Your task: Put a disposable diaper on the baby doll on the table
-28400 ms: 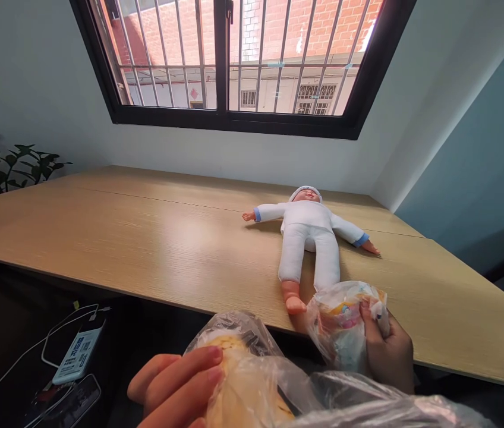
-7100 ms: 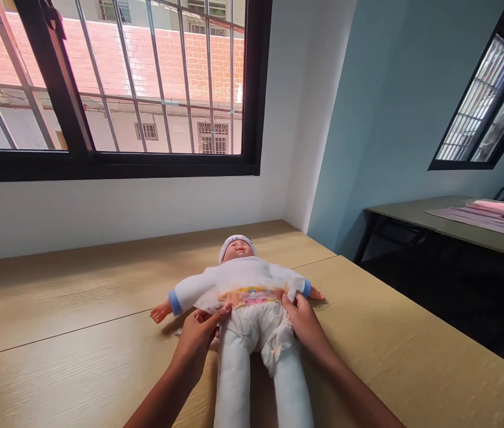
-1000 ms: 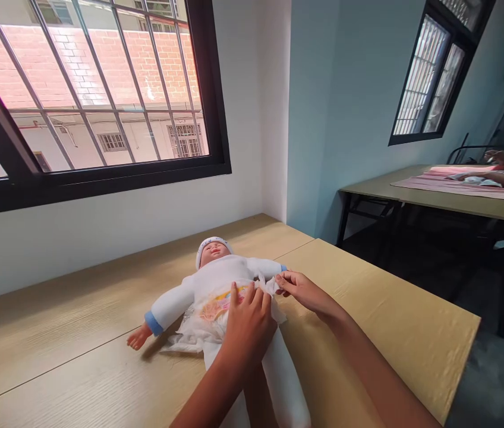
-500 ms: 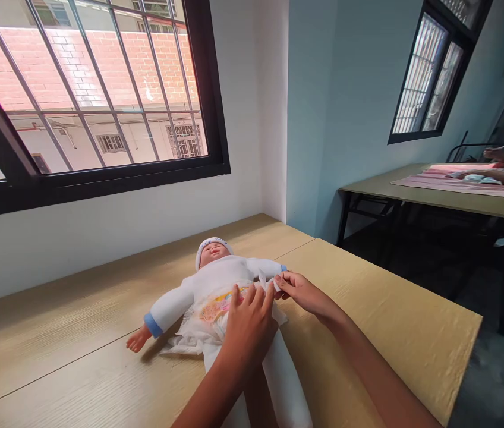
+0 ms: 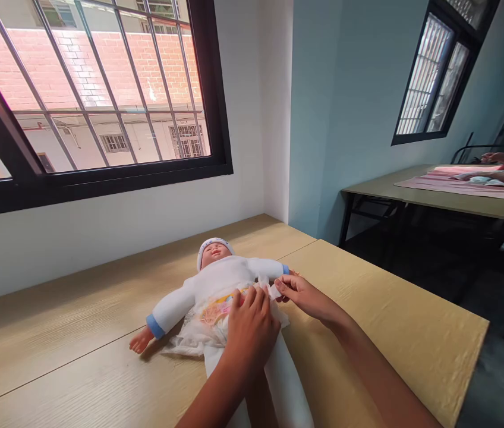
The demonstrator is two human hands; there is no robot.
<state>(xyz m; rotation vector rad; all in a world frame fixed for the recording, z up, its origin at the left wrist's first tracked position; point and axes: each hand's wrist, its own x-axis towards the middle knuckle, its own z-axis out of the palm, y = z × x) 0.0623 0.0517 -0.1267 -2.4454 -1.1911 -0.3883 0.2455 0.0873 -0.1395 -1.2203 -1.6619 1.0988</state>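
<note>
one baby doll (image 5: 216, 279) in a white suit with blue cuffs lies on its back on the wooden worktop (image 5: 381, 309), head toward the wall and legs toward the near edge, a little way in from the right-hand edge. a disposable diaper (image 5: 216, 315) with a printed waistband sits around its middle, and a crumpled white wing (image 5: 185, 346) of it spreads loose on the worktop, left of the doll in this view.

the left hand (image 5: 252, 336) is spread, its fingers pressed flat on the front of the diaper and hiding much of the print. the right hand (image 5: 308, 297) is drawn into a pinch, thumb and forefinger together on a small white tab (image 5: 274, 291) at the doll's hip, just below the sleeve.

the flat left hand looks like a sound anchor. a good pinch here would hold the tab near its end, keep it flat and untwisted, and draw it evenly, since the bunched wing seems apt to crease.

beyond, at a separate table (image 5: 434, 208), a co-worker's hands (image 5: 495, 157) work over a pink mat (image 5: 457, 185).
</note>
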